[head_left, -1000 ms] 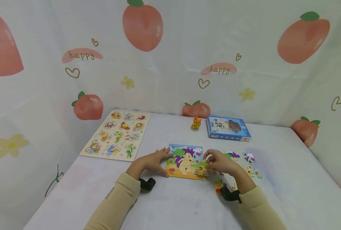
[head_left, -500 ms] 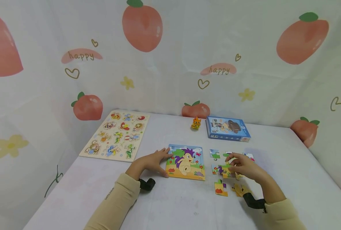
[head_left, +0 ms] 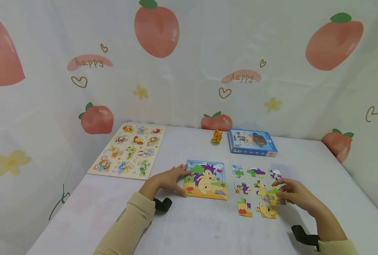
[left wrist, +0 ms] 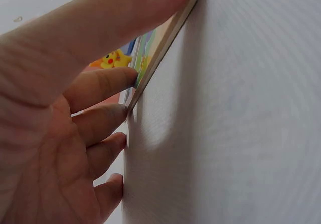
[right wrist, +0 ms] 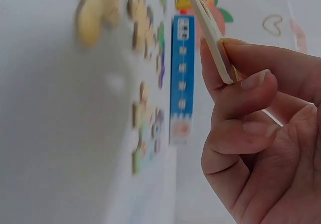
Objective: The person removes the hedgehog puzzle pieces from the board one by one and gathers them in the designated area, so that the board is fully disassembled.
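Observation:
A square hedgehog picture board [head_left: 205, 180] lies flat on the table. My left hand [head_left: 169, 178] rests at its left edge, thumb at the near corner and fingers spread along the side; the left wrist view shows the thumb on the board's edge [left wrist: 163, 48]. My right hand [head_left: 299, 195] pinches a green-and-yellow jigsaw piece [head_left: 275, 197] between thumb and fingers. In the right wrist view this wooden piece [right wrist: 213, 38] is tilted and raised above the table. Several loose jigsaw pieces [head_left: 267, 211] lie in rows right of the board, one partly hidden behind the right hand.
A wooden board with insect figures [head_left: 126, 150] lies at the left. Towards the back stand a small orange-yellow toy figure [head_left: 217, 136] and a blue box [head_left: 253, 142]. A white cloth with printed peaches hangs behind the table [head_left: 189, 230].
My right hand has moved right with the jigsaw piece, from over the hedgehog board, across the loose pieces, to their right side. The left hand has stayed at the board's edge.

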The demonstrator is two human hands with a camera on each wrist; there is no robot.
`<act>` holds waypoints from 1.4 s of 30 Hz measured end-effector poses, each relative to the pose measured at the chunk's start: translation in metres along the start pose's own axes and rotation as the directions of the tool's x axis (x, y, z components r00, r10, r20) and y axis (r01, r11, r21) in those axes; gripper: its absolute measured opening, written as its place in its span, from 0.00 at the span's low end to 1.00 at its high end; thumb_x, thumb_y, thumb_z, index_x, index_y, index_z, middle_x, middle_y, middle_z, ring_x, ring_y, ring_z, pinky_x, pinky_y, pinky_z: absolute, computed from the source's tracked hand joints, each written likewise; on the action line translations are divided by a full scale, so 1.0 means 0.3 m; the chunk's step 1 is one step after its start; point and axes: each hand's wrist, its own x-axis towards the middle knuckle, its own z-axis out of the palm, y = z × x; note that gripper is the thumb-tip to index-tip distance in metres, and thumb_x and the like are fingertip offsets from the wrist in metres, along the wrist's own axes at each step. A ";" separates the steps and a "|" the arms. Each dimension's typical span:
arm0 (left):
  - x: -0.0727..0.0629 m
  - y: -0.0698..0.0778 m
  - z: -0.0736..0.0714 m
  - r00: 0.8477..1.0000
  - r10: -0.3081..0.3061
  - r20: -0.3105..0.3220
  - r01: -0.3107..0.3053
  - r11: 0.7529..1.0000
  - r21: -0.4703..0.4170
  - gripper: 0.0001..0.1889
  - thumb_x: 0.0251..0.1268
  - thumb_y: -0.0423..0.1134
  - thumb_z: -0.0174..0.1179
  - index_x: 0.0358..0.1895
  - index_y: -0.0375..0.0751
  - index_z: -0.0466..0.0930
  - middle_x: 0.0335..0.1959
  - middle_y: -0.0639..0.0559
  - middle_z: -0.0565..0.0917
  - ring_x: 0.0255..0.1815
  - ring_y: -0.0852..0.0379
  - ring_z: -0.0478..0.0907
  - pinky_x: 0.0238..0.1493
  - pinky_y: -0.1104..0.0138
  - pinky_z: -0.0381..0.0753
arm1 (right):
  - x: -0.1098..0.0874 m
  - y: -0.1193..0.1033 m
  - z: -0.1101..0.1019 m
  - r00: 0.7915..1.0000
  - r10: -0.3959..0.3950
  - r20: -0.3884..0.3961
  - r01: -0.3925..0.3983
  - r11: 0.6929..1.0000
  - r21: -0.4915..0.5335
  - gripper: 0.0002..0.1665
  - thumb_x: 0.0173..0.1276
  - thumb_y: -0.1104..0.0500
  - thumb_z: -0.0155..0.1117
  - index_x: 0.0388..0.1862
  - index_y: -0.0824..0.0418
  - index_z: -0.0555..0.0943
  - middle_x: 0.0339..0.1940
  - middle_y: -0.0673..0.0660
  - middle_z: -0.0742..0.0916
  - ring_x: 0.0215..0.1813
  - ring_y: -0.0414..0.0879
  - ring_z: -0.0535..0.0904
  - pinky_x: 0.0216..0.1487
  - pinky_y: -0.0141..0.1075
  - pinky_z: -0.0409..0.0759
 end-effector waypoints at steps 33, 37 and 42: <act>0.002 -0.009 0.006 1.000 -0.007 -0.008 0.007 1.000 0.006 0.46 0.45 0.51 0.72 0.71 0.55 0.59 0.77 0.53 0.45 0.76 0.39 0.38 0.72 0.43 0.44 | -0.047 0.171 0.005 0.977 0.198 -0.074 -0.199 0.980 -0.013 0.29 0.60 0.55 0.67 0.53 0.73 0.73 0.33 0.53 0.78 0.31 0.41 0.71 0.27 0.31 0.75; -0.001 -0.011 0.012 1.000 -0.013 -0.004 0.013 1.000 0.005 0.46 0.45 0.51 0.72 0.71 0.55 0.59 0.77 0.53 0.44 0.76 0.39 0.38 0.72 0.43 0.44 | -0.052 0.172 0.017 0.980 0.181 -0.081 -0.183 0.983 -0.013 0.29 0.57 0.54 0.69 0.50 0.73 0.74 0.31 0.52 0.76 0.30 0.39 0.70 0.26 0.30 0.74; -0.005 -0.013 0.017 1.000 -0.011 -0.003 0.011 1.000 -0.004 0.46 0.44 0.50 0.72 0.71 0.54 0.59 0.77 0.52 0.45 0.76 0.39 0.38 0.72 0.43 0.44 | -0.046 0.168 0.028 0.983 0.153 -0.101 -0.158 0.986 -0.052 0.26 0.55 0.57 0.71 0.45 0.72 0.74 0.30 0.54 0.76 0.28 0.42 0.71 0.25 0.32 0.76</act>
